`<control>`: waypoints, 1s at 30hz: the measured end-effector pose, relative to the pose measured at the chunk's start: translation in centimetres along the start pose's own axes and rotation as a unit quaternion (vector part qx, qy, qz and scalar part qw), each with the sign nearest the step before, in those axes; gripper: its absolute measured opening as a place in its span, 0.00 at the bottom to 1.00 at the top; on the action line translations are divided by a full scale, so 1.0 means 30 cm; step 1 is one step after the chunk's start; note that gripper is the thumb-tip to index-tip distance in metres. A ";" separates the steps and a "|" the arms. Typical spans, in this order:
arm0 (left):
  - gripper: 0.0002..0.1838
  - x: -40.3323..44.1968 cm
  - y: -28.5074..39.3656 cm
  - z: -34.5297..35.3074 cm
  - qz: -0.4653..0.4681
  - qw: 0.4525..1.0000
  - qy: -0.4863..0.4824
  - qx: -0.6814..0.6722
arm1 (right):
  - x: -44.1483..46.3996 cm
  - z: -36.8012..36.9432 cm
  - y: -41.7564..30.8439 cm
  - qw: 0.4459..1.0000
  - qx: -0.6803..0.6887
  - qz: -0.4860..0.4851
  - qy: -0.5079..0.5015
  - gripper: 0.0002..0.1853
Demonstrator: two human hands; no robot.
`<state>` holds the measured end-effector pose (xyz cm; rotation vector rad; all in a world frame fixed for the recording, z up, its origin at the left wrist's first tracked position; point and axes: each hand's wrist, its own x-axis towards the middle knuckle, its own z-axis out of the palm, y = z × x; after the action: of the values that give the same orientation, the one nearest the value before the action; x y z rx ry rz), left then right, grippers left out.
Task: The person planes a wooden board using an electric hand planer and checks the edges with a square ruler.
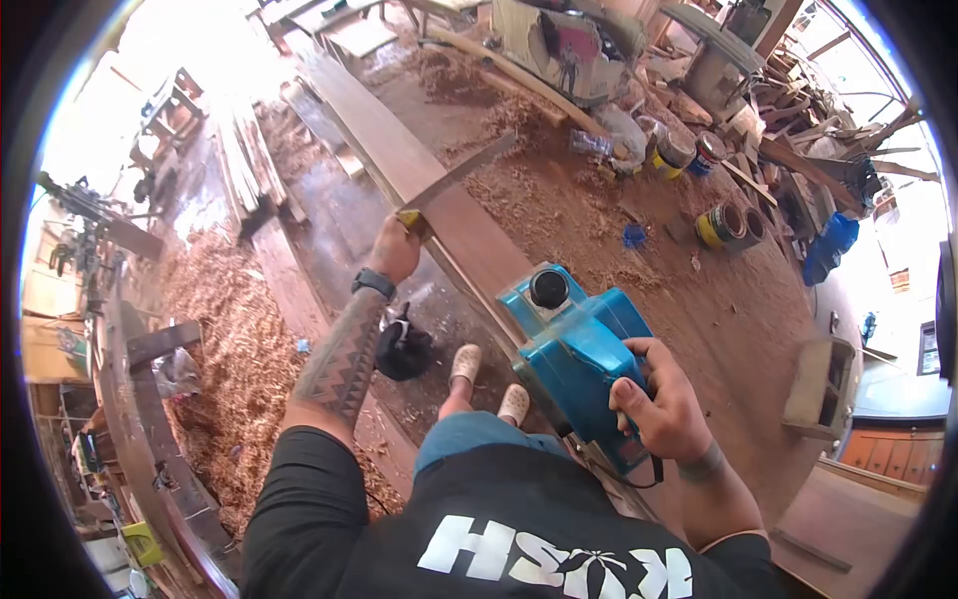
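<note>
My right hand is wrapped round the rear handle of a blue electric planer, which sits on a long wooden plank. A black knob tops the planer's front end. Farther up the plank, my left hand is closed round the yellow handle of what looks like a hand saw. Its long flat blade lies across the plank, pointing to the upper right. The fingers of the left hand are partly hidden, and the planer's underside is out of sight.
Wood shavings pile up on the left floor beside another long board. A black object lies near my feet. Paint cans, a battered cardboard box and heaped offcuts are to the right.
</note>
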<state>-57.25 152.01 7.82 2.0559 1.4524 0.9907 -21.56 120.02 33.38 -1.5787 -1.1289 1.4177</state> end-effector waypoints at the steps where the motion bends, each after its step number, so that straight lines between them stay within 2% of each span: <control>1: 0.14 0.008 -0.004 -0.004 -0.003 1.000 -0.005 -0.001 | 0.023 -0.007 0.003 1.000 -0.006 0.005 -0.010 0.26; 6: 0.12 0.002 0.039 0.005 -0.009 0.999 0.032 -0.038 | 0.125 0.021 -0.008 0.998 0.017 0.032 -0.045 0.24; 9: 0.11 0.013 0.047 -0.009 0.061 0.996 0.033 -0.051 | 0.193 0.050 -0.034 0.997 0.020 0.041 -0.070 0.24; 12: 0.10 0.017 0.065 -0.013 0.001 0.997 0.011 -0.075 | 0.269 0.094 -0.040 0.997 -0.037 -0.003 -0.067 0.25; 16: 0.11 0.018 0.047 -0.021 -0.025 0.995 -0.019 -0.090 | 0.358 0.143 -0.092 0.995 -0.067 -0.009 -0.072 0.28; 19: 0.12 0.005 0.015 -0.006 -0.061 0.993 0.032 -0.100 | 0.420 0.163 -0.111 0.993 -0.084 -0.019 -0.075 0.28; 20: 0.14 -0.017 -0.103 0.039 -0.108 0.988 0.027 -0.106 | 0.442 0.171 -0.115 0.993 -0.083 -0.025 -0.077 0.27; 21: 0.15 -0.027 -0.131 0.052 -0.143 0.977 0.084 -0.136 | 0.465 0.181 -0.120 0.993 -0.081 -0.030 -0.079 0.27; 23: 0.16 -0.091 -0.159 0.052 -0.210 0.938 0.194 -0.194 | 0.500 0.210 -0.134 0.993 -0.075 -0.042 -0.079 0.26; 25: 0.18 -0.200 -0.298 0.058 -0.296 0.878 0.243 -0.288 | 0.544 0.233 -0.155 0.993 -0.072 -0.044 -0.080 0.25; 27: 0.17 -0.327 -0.356 0.011 -0.380 0.873 0.208 -0.223 | 0.586 0.252 -0.176 0.993 -0.074 -0.037 -0.083 0.24; 28: 0.19 -0.430 -0.455 0.017 -0.290 0.936 0.184 -0.082 | 0.607 0.263 -0.182 0.993 -0.074 -0.040 -0.081 0.24; 30: 0.21 -0.633 -0.591 0.029 -0.243 0.959 0.127 0.077 | 0.648 0.285 -0.187 0.993 -0.075 -0.047 -0.077 0.23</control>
<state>-71.32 140.68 -10.86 1.5777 2.0955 0.9773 -30.60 139.84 30.47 -1.5155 -1.4113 1.4392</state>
